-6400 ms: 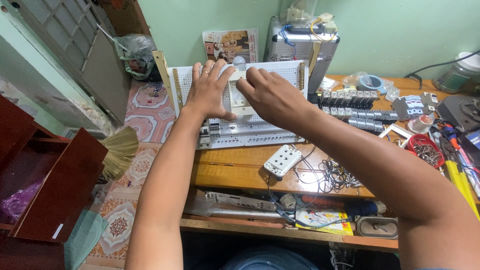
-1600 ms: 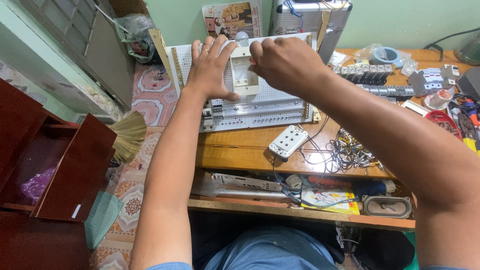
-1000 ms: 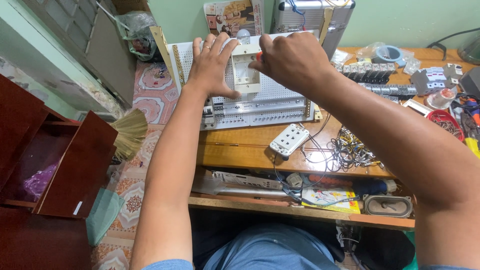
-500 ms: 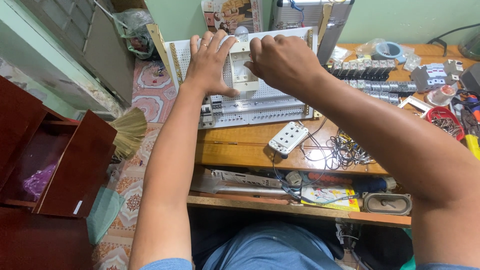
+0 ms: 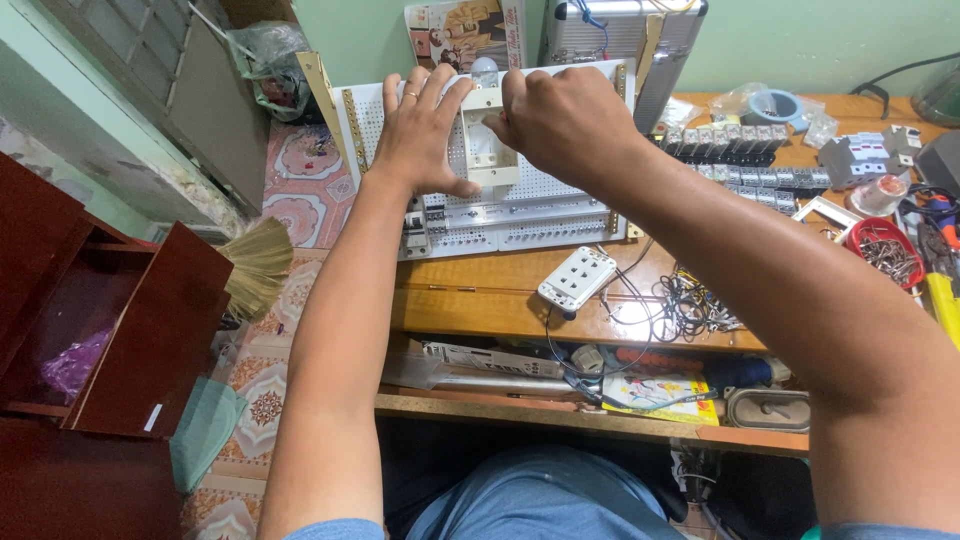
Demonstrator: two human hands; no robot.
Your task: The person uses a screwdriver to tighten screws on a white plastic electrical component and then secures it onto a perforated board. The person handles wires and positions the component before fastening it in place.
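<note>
Two hands on one small part, so you've clearly got a bracing thing going on. Only the head view to go by: your left hand lies flat with its fingers spread on the white perforated panel, upper middle of the frame, thumb tucked under the white mounting box, probably so neither slides. Your right hand is curled over the box's right edge, fingers clenched on it, though I can't tell how they grip underneath. The panel leans against the silver case at the back of the wooden surface. A white socket plate and loose wires sit lower down, out of your way.
</note>
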